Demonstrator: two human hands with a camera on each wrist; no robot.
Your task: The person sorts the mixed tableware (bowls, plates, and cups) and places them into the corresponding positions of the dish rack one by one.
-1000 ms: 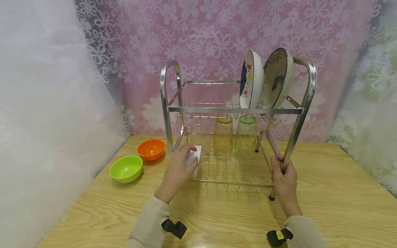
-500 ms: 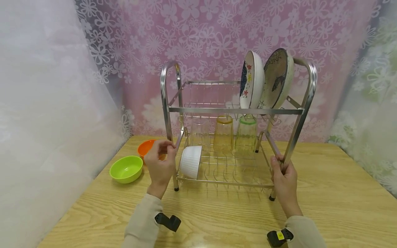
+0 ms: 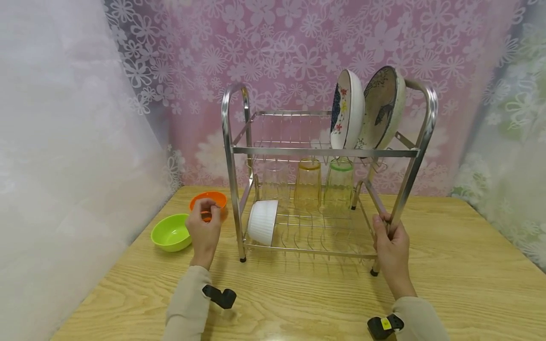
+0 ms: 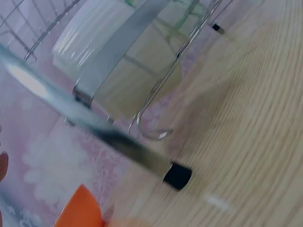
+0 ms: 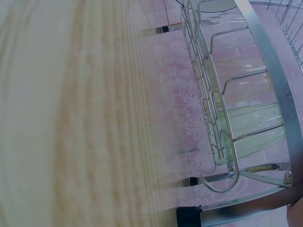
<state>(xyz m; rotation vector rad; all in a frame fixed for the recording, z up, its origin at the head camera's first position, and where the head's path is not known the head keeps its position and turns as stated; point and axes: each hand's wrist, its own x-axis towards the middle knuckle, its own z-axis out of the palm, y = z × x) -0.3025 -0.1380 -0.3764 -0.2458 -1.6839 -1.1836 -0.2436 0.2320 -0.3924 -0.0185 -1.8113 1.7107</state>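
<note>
My right hand (image 3: pixel 392 248) grips the front right leg of a two-tier metal dish rack (image 3: pixel 324 152). My left hand (image 3: pixel 204 232), its fingers loosely bent and holding nothing, is in front of an orange bowl (image 3: pixel 209 197) and hides part of it. A green bowl (image 3: pixel 170 233) lies just left of that hand. On the rack's lower tier, a white ribbed bowl (image 3: pixel 262 222) stands on its side at the left end. In the left wrist view, the orange bowl (image 4: pixel 83 208) shows at the bottom, apart from the fingertips at the left edge.
Behind the white bowl, a clear glass (image 3: pixel 275 182), a yellow glass (image 3: pixel 308 184) and a green glass (image 3: pixel 339 184) stand upside down. A floral bowl (image 3: pixel 354 109) and a larger patterned dish (image 3: pixel 386 106) stand on edge on the upper tier's right side.
My left hand let go of the white bowl, leaving it on the lower tier, and moved left out of the rack to the orange bowl. The right hand kept its grip on the leg.
</note>
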